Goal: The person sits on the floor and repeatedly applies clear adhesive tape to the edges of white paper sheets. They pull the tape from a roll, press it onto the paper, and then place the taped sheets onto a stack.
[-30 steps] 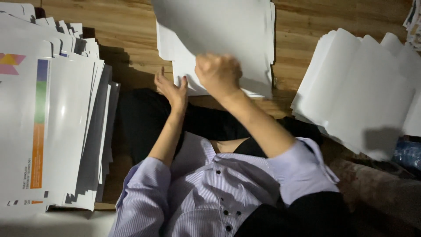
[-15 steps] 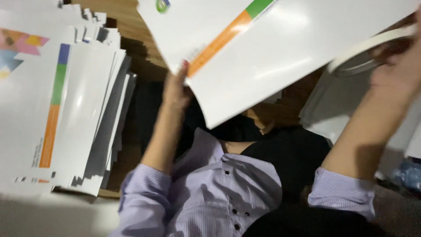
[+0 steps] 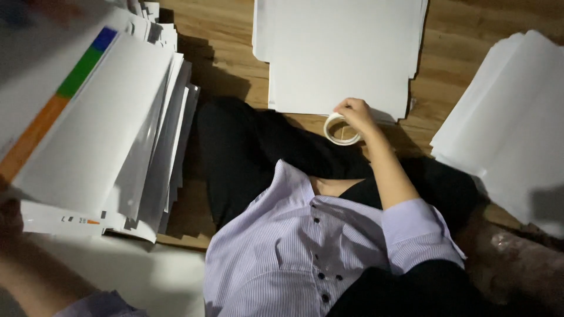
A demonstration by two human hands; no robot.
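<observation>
- The right hand (image 3: 353, 113) has its fingers curled around a white ring-shaped roll of tape (image 3: 339, 129), just beside the flat white card sheet (image 3: 341, 53) on the wooden floor (image 3: 223, 47).
- The left hand (image 3: 9, 217) (mostly out of view) sits under a white sheet with an orange, green and blue stripe (image 3: 76, 117); I cannot tell its finger state.

Right hand (image 3: 355, 113) is now resting low by the lap, gripping the tape roll (image 3: 341, 129) instead of raised; striped sheet (image 3: 76, 117) is lying on the left stack (image 3: 147, 176), no longer held overhead.
</observation>
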